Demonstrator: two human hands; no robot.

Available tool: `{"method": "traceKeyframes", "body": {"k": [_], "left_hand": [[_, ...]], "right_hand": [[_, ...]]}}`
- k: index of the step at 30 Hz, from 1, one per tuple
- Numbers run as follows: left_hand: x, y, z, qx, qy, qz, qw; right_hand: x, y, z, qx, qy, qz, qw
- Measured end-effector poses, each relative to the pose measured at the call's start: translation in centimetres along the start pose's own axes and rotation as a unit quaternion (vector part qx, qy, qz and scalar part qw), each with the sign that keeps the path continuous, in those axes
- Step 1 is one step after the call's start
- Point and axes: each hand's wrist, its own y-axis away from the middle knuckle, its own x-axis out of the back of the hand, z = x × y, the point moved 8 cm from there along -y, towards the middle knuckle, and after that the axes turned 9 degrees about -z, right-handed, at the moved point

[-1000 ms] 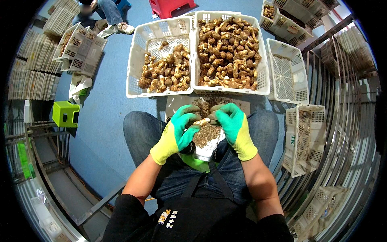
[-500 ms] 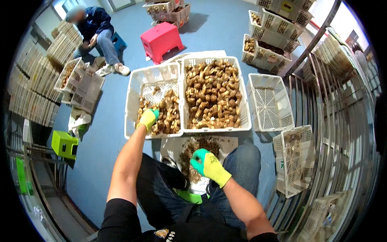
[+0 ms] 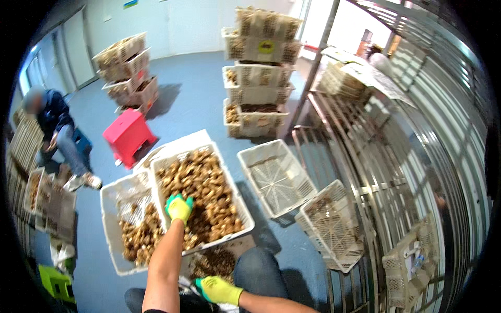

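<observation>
Two white plastic crates stand side by side before me. The right crate [image 3: 249, 221] is heaped with brown mushrooms [image 3: 201, 182]. In the left crate [image 3: 111, 245] mushrooms cover only the nearer part. My left hand [image 3: 179, 208], in a yellow and green glove, is over the left side of the fuller crate with its fingers apart on the mushrooms. Low over my lap, my right hand [image 3: 219, 289], gloved alike, is closed with curled fingers. What it holds, if anything, is hidden. Dark crumbly debris [image 3: 215, 262] lies on a board beneath the crates' near edge.
Two more crates, a light one [image 3: 274, 180] and a dirtier one [image 3: 334, 229], stand on the right by a metal rack [image 3: 360, 182]. Beyond are a pink stool [image 3: 128, 136] and stacked crates [image 3: 261, 78]. Another person [image 3: 57, 125] sits at far left.
My view has swung right and up. My left hand has gone from the left crate to the mushrooms in the right one, its fingers spreading. My right hand stays low, near my lap.
</observation>
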Motion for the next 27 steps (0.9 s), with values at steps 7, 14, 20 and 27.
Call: {"method": "traceKeyframes", "body": {"k": [7, 14, 20, 27], "left_hand": [[0.8, -1.5, -6.4, -0.16, 0.155, 0.158, 0.962], [7.2, 15.5, -5.5, -0.102, 0.417, -0.176, 0.886], [9.0, 31.5, -9.8, -0.039, 0.483, -0.178, 0.856], [12.4, 36.7, -7.5, -0.183, 0.309, -0.055, 0.932]], "right_hand": [[1.6, -1.1, -2.8, 0.052, -0.104, 0.056, 0.992], [7.8, 0.4, -1.5, -0.034, -0.146, 0.141, 0.979], [9.5, 0.7, -2.4, -0.123, -0.426, 0.12, 0.888], [6.7, 0.4, -3.1, -0.111, -0.587, 0.086, 0.797]]}}
